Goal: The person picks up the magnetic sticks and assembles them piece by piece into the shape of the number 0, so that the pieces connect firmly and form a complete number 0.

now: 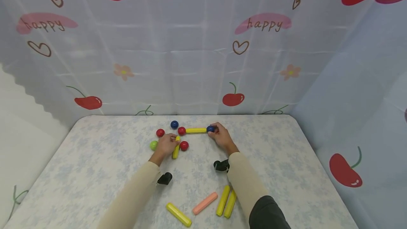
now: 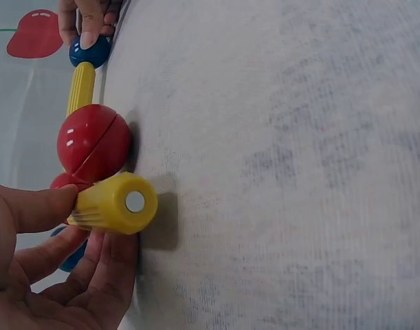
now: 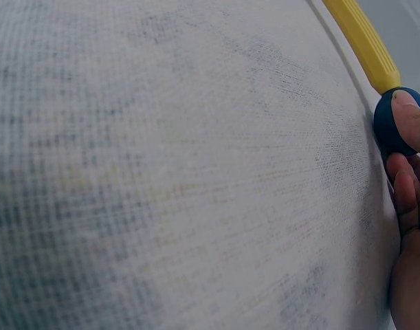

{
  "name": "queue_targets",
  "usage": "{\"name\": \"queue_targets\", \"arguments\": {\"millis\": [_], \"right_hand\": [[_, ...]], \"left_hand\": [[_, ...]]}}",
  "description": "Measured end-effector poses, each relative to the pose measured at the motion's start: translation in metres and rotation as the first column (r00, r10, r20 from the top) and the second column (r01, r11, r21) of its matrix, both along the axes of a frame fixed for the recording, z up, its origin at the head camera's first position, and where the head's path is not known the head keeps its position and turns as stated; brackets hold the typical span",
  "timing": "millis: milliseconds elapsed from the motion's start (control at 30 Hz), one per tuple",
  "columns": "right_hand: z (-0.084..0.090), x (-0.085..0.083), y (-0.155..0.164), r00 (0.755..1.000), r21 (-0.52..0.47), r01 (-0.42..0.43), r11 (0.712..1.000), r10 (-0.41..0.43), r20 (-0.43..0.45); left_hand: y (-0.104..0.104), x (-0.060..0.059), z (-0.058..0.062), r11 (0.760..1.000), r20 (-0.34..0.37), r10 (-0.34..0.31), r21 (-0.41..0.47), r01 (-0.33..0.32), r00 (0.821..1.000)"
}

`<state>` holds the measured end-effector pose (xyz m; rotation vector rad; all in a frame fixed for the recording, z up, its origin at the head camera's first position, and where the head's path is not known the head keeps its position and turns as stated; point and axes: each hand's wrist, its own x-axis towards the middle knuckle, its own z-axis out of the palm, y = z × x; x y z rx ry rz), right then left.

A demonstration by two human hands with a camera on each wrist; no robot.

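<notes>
My left hand [image 1: 165, 145] pinches a yellow rod [image 1: 176, 150] between thumb and fingers. A round pale disc shows in the rod's end face [image 2: 135, 201] in the left wrist view. Close to that hand lie a red ball [image 1: 184, 146], a second red ball [image 1: 160, 133] and a green ball [image 1: 154, 145]. My right hand [image 1: 221, 138] grips a blue ball [image 1: 210, 129] with thumb and fingers. That ball touches one end of another yellow rod [image 1: 196, 130], and a red ball [image 1: 181, 131] sits at the rod's other end.
A loose blue ball [image 1: 174, 124] lies near the table's back edge. Toward the front are a yellow rod [image 1: 178, 214], a pink rod [image 1: 205, 203] and two more yellow rods [image 1: 223, 200] by the right forearm. Behind the table [image 1: 95, 172] hangs a cherry-print curtain [image 1: 190, 63].
</notes>
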<state>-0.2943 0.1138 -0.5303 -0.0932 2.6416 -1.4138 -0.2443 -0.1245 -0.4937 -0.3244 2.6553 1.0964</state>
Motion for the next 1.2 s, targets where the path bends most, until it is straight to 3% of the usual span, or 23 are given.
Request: {"name": "queue_targets", "arguments": {"millis": [333, 767, 1200], "right_hand": [[-0.0008, 0.0007, -0.0016, 1.0, -0.001, -0.004, 1.0, 0.004, -0.014], [0.0006, 0.0017, -0.0018, 1.0, 0.001, 0.007, 1.0, -0.007, -0.018], [0.001, 0.0012, -0.0024, 1.0, 0.002, 0.016, 1.0, -0.016, -0.006]], "left_hand": [[0.0029, -0.0061, -0.0018, 0.992, 0.004, 0.061, 0.114, -0.062, 0.998], [0.0057, -0.008, -0.0027, 0.988, 0.019, 0.097, 0.118, -0.098, 0.995], [0.0037, -0.0062, -0.0022, 0.992, 0.005, 0.079, 0.099, -0.079, 0.997]]}}
